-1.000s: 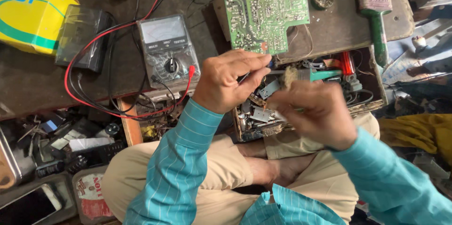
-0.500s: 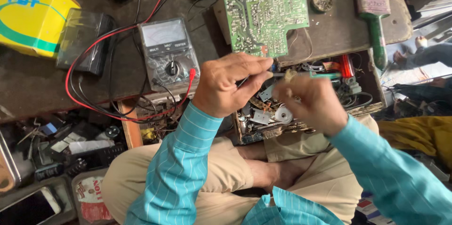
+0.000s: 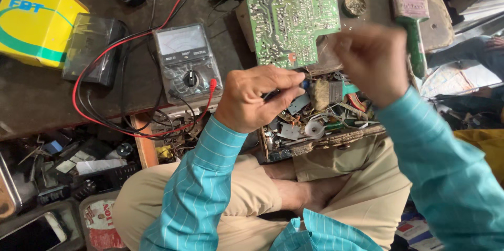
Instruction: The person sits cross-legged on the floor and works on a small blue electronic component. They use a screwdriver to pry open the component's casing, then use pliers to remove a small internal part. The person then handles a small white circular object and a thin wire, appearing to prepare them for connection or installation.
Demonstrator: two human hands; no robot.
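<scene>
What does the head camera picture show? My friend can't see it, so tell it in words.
A person sitting cross-legged pinches a small dark part in the left hand while the blurred right hand is raised over a drawer of scrap parts. A green circuit board, a grey meter with red and black wires and a paintbrush lie on the workbench.

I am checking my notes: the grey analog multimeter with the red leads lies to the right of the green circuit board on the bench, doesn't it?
Not quite: in the head view the grey analog multimeter with the red leads lies to the left of the green circuit board, not to its right.
</scene>
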